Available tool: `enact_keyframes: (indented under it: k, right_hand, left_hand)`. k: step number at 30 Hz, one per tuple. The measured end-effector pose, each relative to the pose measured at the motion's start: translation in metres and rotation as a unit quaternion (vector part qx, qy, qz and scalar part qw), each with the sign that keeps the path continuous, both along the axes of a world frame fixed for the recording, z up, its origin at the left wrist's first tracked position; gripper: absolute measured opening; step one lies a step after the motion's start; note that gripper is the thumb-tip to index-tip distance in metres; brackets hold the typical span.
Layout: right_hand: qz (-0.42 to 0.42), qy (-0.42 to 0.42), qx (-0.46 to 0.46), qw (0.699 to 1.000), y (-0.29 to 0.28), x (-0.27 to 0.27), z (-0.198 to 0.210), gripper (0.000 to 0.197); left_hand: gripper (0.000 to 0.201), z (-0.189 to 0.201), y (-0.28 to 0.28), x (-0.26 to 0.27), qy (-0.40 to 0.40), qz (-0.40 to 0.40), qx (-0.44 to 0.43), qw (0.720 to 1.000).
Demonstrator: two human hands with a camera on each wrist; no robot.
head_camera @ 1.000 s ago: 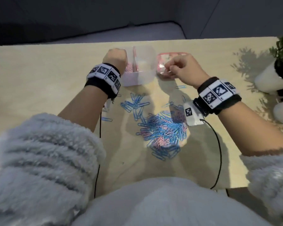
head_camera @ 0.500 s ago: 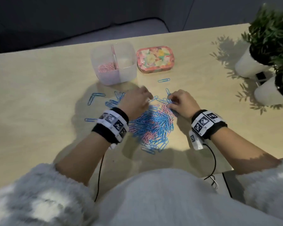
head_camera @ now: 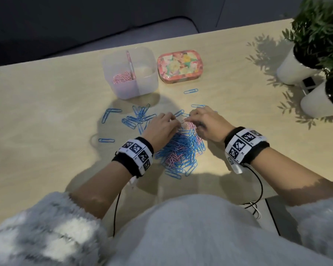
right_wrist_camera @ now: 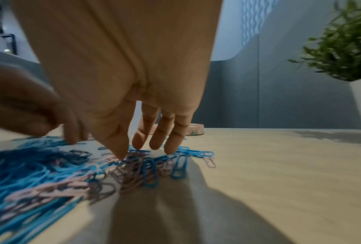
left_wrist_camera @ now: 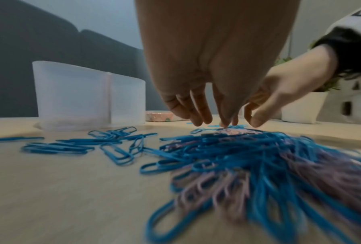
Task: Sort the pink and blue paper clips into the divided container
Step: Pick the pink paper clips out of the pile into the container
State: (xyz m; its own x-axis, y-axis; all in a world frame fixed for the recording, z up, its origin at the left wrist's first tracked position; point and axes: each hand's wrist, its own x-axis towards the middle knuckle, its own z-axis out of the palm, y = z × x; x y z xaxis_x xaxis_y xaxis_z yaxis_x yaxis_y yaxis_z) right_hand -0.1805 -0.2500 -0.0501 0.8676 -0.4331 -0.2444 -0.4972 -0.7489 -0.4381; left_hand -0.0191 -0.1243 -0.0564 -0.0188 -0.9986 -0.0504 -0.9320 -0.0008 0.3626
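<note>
Floral tin [head_camera: 180, 66] beside divided container [head_camera: 130, 73], potted plants [head_camera: 315, 35] right, both hands' grips unclear

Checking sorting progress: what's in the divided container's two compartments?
The divided container holds pink paper clips in its left compartment; the right looks empty. No blue ones inside.

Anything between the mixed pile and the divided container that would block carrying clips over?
Nothing upright. Between the pile and the container lie only loose blue clips, flat on the table. The tin sits to the container's right, off the path. Both hands are at the pile.
</note>
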Motion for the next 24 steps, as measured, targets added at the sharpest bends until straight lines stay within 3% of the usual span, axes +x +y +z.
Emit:
enact_keyframes:
  k: [2,5,8,10,12,14,16,21,22,23,24]
  right_hand:
    - [0.035,0.009,-0.052,0.998,0.001,0.004,-0.001,0.043]
    - [0.042,-0.006,-0.086,0.995,-0.002,0.008,-0.001,0.022]
    - [-0.017,-0.043,-0.011,0.999,-0.008,0.006,-0.003,0.007]
    - [-0.111,-0.096,0.101,0.984,-0.013,0.001,-0.003,0.014]
    - [-0.215,-0.150,0.193,0.946,-0.017,-0.006,0.001,0.022]
    - [-0.290,-0.195,0.272,0.896,-0.021,-0.013,0.004,0.013]
    - [-0.353,-0.223,0.341,0.842,-0.025,-0.020,0.007,0.017]
    - [-0.482,-0.225,0.513,0.674,-0.035,-0.032,0.017,0.028]
    - [-0.495,-0.217,0.528,0.655,-0.035,-0.031,0.018,0.029]
    - [-0.496,-0.207,0.527,0.659,-0.032,-0.030,0.020,0.030]
    - [-0.495,-0.190,0.495,0.689,-0.030,-0.028,0.016,0.031]
  left_hand:
    - [0.023,0.004,-0.016,0.001,0.020,0.052,0.034,0.998]
    - [0.022,0.006,-0.033,0.000,-0.002,0.060,0.110,0.992]
    - [0.018,0.006,-0.037,0.000,0.017,0.065,0.145,0.987]
    - [0.015,0.006,-0.036,0.003,0.061,0.095,0.141,0.984]
    - [0.013,0.006,-0.035,0.008,0.135,0.147,0.118,0.973]
    - [0.016,0.009,-0.036,0.012,0.198,0.188,0.101,0.957]
    - [0.020,0.010,-0.041,0.016,0.249,0.199,0.115,0.941]
    - [0.023,0.010,-0.048,0.020,0.380,0.196,0.155,0.890]
    - [0.022,0.010,-0.049,0.022,0.375,0.198,0.154,0.893]
    - [0.022,0.009,-0.049,0.023,0.357,0.203,0.147,0.900]
    - [0.020,0.009,-0.049,0.024,0.325,0.207,0.133,0.913]
